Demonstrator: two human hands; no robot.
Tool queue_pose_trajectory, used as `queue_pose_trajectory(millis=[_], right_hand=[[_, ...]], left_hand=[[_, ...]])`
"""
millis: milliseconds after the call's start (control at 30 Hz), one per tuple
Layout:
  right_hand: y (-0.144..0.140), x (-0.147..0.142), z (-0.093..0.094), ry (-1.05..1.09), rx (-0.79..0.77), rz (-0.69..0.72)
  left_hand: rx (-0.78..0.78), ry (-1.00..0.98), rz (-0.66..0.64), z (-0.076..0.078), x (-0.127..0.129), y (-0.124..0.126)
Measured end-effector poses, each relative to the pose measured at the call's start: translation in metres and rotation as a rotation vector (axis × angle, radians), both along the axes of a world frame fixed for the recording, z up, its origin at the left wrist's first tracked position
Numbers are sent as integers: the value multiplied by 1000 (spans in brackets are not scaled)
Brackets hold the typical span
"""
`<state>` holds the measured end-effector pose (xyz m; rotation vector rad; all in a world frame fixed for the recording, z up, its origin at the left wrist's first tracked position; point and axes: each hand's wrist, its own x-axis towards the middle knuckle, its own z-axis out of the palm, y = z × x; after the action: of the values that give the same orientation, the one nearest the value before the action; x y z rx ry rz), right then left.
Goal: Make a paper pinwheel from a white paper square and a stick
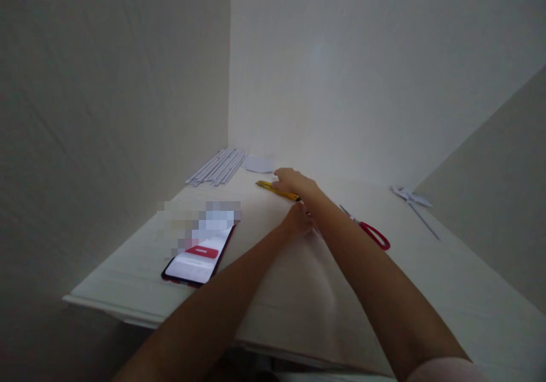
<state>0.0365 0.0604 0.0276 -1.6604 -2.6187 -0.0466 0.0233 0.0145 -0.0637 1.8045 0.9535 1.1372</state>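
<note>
My right hand (295, 181) reaches over the table with its finger and thumb apart. It is at a yellow utility knife (268, 186) and covers part of its upper edge; whether it touches the knife I cannot tell. Just beyond its fingertips are small white paper sheets (258, 163). My left hand (297, 218) is closed low over the table, near the knife's dark end. My right forearm hides part of its fingers, and what they hold is too small to make out. Right of my right forearm lie scissors (374, 235) with red handles.
Several rolled white paper sticks (217, 167) lie at the back left corner. A phone (196, 257) with its screen lit lies at the left. A white paper pinwheel-like shape on a stick (412, 197) is at the right. Walls border the white table (111, 274).
</note>
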Motion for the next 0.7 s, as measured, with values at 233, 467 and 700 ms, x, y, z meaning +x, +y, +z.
queue_pose_trajectory(millis=[233,467,700], right_hand=[[30,2,-24,-66,-193,-31],[-31,46,36,564,2,84],[-135,139,-11,719,10,-120]], left_hand=[[-16,46,7,4,-1,1],[-116,84,138,14,-9,-14],[10,122,274,16,-14,-9]])
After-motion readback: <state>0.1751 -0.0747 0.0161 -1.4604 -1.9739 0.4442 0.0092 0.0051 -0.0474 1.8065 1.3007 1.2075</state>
